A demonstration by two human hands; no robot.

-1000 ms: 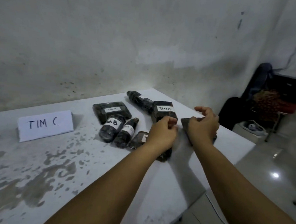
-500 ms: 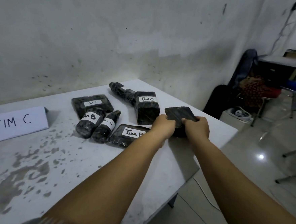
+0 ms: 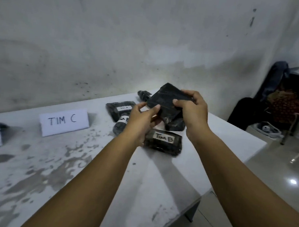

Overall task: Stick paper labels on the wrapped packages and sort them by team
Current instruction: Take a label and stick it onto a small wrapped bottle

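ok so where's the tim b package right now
In the head view the Tim B package lies flat on the table near its right edge, right of the left hand and below the unlabelled package both hands hold.

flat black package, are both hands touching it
Touching. The head view shows the left hand and right hand pinching the flat black package.

We see a black package (image 3: 165, 101) with a glossy wrap in the air. Near it, a black package (image 3: 163, 141) bears a white label (image 3: 164, 137) with black lettering. The far one (image 3: 120, 108) is black with a white label too. The white sign (image 3: 64, 122) carries black letters. The bench (image 3: 53, 159) is white, mottled with grey patches. The wall (image 3: 115, 40) is grey-white, speckled dark.
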